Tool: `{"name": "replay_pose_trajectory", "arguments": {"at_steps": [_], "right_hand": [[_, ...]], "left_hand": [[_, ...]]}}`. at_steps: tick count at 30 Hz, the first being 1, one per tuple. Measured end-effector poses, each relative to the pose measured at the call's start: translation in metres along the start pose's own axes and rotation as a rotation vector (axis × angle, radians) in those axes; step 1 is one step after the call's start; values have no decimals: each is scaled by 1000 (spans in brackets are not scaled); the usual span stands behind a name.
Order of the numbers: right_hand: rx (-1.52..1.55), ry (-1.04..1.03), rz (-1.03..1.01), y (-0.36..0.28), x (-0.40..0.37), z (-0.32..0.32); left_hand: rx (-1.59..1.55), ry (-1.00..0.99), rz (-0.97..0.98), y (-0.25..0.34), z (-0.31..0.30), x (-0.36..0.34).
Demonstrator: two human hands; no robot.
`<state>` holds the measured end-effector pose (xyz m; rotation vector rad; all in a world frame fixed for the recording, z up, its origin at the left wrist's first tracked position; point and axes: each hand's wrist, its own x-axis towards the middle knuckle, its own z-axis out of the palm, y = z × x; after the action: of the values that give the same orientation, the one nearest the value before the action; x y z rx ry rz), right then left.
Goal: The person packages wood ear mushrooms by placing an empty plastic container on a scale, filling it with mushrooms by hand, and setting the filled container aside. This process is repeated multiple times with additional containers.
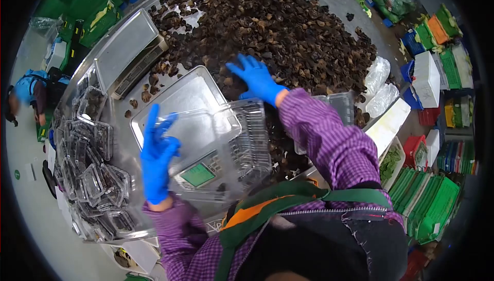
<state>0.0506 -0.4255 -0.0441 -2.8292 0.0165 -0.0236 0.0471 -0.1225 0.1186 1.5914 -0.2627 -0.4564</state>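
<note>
My left hand (158, 155), in a blue glove, is at the left edge of an open clear plastic box (244, 150), with some fingers raised and spread. Whether it grips the box's lid is hard to tell. The box is over the front part of a digital scale with a metal plate (180, 98) and a green display (197, 175). My right hand (257, 81), also gloved in blue, reaches onto the near edge of a large heap of dark brown mushroom-like pieces (267, 24), its fingers spread and nothing visible in them.
Many filled clear boxes (95, 178) are piled at the left. Behind them stands a second scale (128, 49). Plastic-wrapped bundles (381, 88) and a white foam piece (388, 127) are at the right. A person in blue (38, 91) bends down at the far left.
</note>
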Motion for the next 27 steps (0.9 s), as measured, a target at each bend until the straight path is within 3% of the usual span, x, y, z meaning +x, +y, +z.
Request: {"name": "replay_pose_trajectory", "arguments": {"at_steps": [1, 4, 6, 8, 10, 12, 16, 18, 20, 22, 24, 27], "right_hand": [[-28, -131, -1, 4, 16, 10], [-147, -271, 66, 7, 43, 3], [-87, -230, 65, 16, 47, 17], [-29, -202, 64, 25, 36, 29], [88, -231, 137, 36, 19, 31], [76, -264, 154, 40, -1, 23], [202, -165, 87, 67, -17, 20], [284, -62, 81, 63, -24, 8], [284, -94, 127, 45, -25, -16], [431, -50, 136, 37, -26, -25], [462, -64, 118, 6, -21, -50], [829, -55, 100, -51, -10, -69]], "left_hand": [[44, -46, 1, 7, -19, 12], [217, -158, -25, 19, -61, 58], [347, -224, -65, 22, -83, 94], [422, -381, 10, 5, -99, 133], [521, -382, 108, -9, -108, 155], [927, -290, 397, -6, -97, 151], [751, -21, 429, -17, -82, 99], [861, 247, 528, -41, -85, 62], [849, 500, 475, -81, -86, 25], [609, 588, 284, -133, -85, -3], [430, 523, 145, -157, -68, -16], [259, 484, 234, -164, -34, -14]]}}
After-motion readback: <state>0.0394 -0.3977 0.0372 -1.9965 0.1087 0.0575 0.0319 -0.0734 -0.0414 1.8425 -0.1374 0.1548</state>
